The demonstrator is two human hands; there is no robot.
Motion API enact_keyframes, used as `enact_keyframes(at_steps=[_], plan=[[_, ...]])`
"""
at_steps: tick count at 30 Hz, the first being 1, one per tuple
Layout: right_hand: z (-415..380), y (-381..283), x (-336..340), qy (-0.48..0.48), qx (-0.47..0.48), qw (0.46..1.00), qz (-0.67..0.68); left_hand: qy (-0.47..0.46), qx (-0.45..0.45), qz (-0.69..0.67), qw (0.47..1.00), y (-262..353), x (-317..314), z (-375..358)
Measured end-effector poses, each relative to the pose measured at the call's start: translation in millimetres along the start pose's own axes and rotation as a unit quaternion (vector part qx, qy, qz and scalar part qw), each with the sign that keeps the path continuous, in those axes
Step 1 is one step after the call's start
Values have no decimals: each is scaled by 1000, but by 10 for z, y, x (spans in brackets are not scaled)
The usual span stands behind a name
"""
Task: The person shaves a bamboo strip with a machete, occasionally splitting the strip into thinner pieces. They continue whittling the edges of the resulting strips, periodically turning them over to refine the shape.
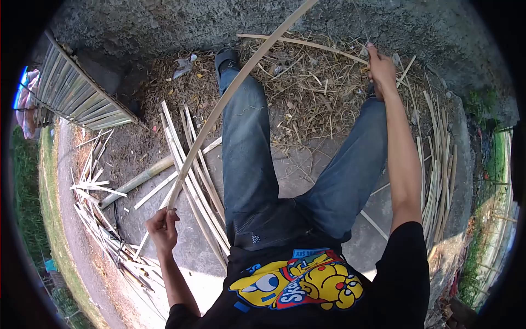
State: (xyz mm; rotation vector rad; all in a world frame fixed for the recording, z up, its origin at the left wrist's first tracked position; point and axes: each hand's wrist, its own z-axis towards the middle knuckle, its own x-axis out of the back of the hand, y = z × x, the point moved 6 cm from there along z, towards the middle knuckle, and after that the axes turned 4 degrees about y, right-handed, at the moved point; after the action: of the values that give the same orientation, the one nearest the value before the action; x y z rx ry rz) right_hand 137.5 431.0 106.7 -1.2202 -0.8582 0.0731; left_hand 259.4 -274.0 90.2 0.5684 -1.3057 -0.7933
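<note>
A long, flat bamboo strip point(222, 101) runs up from my left hand point(163, 227) to the top edge of the view, bowing slightly. Thumb and fingers of that hand are closed on its lower end. My right hand point(382, 70) is stretched forward over my right foot, its fingers closed. From its fingertips a thin, dark strand point(360, 21) rises toward the upper edge. A second, curved bamboo strip point(307, 44) reaches the same hand from the left; I cannot tell whether the fingers hold it too.
Cut bamboo strips point(192, 175) lie beside my left leg, near a bamboo pole point(137, 181). More strips point(438, 170) are heaped at the right. Shavings point(301, 93) cover the ground before a rough wall point(181, 24). A bamboo slat panel point(82, 88) leans at upper left.
</note>
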Motion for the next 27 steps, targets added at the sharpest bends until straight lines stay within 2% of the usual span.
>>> enact_keyframes(at_steps=[1, 3, 4, 6, 8, 10, 13, 14, 17, 21, 23, 25, 27], plan=[[-70, -78, 28, -3, 10, 1000, 4, -18, 43, -68, 997, -83, -29, -38], [-272, -54, 6, -16, -63, 967, 245, -65, 157, -106, 980, -24, -233, 48], [-405, -98, -26, -28, -56, 967, 247, -69, 151, -151, 975, -2, -399, 111], [-772, -312, -167, -91, -17, 916, 389, -49, 160, -218, 961, 153, -705, 302], [-1175, -521, -307, -131, 18, 900, 415, 58, 58, -274, 958, 355, -885, 627], [-1519, -698, -438, -182, 45, 873, 451, 194, -67, -279, 938, 821, -763, 1067], [-2037, -1044, -483, -254, 47, 829, 496, 317, -157, -376, 857, 1471, -547, 1640], [-2183, -1152, -491, -283, 21, 816, 503, 323, -190, -373, 849, 1636, -523, 1797], [-2430, -1392, -559, -336, 17, 777, 532, 295, -177, -437, 831, 2106, -712, 1892], [-2544, -1462, -706, -353, 11, 778, 520, 276, -198, -450, 826, 2480, -987, 1704], [-2577, -1475, -808, -377, -2, 778, 503, 280, -249, -453, 809, 2615, -1041, 1621], [-2580, -1521, -839, -365, 25, 778, 511, 270, -254, -470, 801, 2730, -1011, 1601], [-2523, -1540, -849, -356, 94, 790, 490, 170, -293, -644, 686, 2912, -1024, 1610]])
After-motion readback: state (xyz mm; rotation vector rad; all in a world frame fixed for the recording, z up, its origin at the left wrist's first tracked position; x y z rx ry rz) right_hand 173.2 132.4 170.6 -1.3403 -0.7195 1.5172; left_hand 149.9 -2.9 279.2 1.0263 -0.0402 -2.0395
